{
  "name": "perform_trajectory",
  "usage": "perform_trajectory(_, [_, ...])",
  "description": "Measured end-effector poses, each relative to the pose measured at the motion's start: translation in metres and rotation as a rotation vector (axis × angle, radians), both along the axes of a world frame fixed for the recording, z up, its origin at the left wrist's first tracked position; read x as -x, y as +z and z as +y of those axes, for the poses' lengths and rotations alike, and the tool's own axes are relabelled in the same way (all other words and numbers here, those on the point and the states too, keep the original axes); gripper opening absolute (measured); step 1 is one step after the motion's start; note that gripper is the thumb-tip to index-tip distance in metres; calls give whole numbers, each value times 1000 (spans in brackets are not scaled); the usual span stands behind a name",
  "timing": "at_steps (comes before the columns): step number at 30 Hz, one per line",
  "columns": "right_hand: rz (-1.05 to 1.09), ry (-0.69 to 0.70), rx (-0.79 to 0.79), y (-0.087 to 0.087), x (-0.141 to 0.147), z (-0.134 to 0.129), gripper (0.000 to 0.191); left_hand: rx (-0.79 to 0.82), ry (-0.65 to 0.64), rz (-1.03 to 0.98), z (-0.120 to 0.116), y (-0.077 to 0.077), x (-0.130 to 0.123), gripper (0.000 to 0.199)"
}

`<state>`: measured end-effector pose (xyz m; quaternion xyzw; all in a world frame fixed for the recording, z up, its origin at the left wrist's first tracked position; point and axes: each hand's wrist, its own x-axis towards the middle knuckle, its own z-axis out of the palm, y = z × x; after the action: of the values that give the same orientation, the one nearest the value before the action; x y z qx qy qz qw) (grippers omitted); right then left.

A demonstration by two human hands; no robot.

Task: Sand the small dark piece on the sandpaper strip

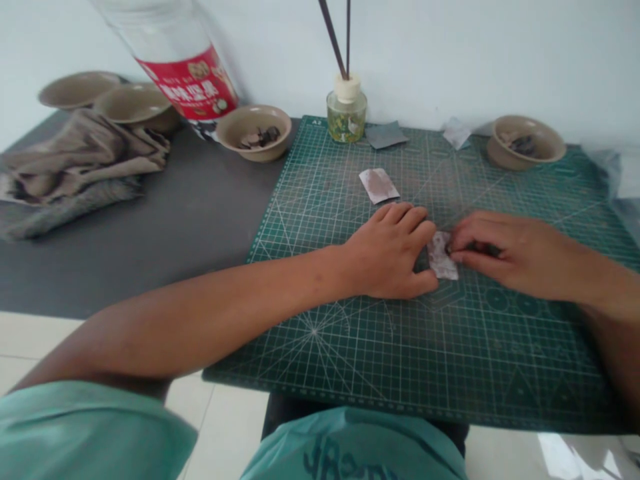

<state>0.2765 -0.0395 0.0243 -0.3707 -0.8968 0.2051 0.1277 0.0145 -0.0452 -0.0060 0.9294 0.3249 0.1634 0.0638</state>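
Note:
My left hand point(397, 250) lies on the green cutting mat point(345, 333), thumb and index finger apart at the left edge of a small whitish, stained piece of paper point(441, 257). From the other side, my right hand point(505, 250) is closed in a pinch over the paper's right edge. A tiny dark spot shows at its fingertips, too small and blurred to name. Just beyond my left hand is a second white piece with a brownish stain point(379, 185). Whether my left fingertips press on the paper or only on the mat is hard to see.
At the back stand a reed diffuser point(347, 110), a grey sheet point(387, 135), a crumpled pale piece point(457, 133), and bowls of small dark pieces, one right point(525, 137), one left point(254, 130). Further left are a large red-labelled jar point(187, 87), more bowls point(80, 90) and a brown cloth point(85, 157).

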Motion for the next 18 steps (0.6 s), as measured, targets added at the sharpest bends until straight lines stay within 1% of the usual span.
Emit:
perform_trajectory(1, [-7, 30, 54, 1, 0, -3, 14, 0, -1, -1, 0, 0, 0, 54])
perform_trajectory(2, [9, 58, 73, 0, 1, -7, 16, -2, -2, -3, 0, 0, 0, 54])
perform_trajectory(4, [35, 65, 59, -3, 6, -11, 16, -8, -5, -6, 0, -1, 0, 53])
perform_trajectory(8, [36, -58, -78, -8, 11, -4, 14, -13, -5, -2, 1, -2, 1, 53])
perform_trajectory(10, [16, -77, -91, -5, 7, 1, 13, -6, -3, 10, 1, -1, 1, 52])
perform_trajectory(13, [0, 4, -15, -1, 4, -2, 11, 1, -5, 17, 1, 1, 0, 52])
perform_trajectory(15, [10, 59, 22, -2, 7, -7, 13, 0, -8, 12, 1, 1, 0, 52])
perform_trajectory(16, [17, 64, 11, -4, 8, -9, 14, -3, -10, 7, 1, 0, 0, 51])
perform_trajectory(18, [19, 23, -54, -6, 10, -8, 16, -12, -8, -1, 1, -1, 0, 51])
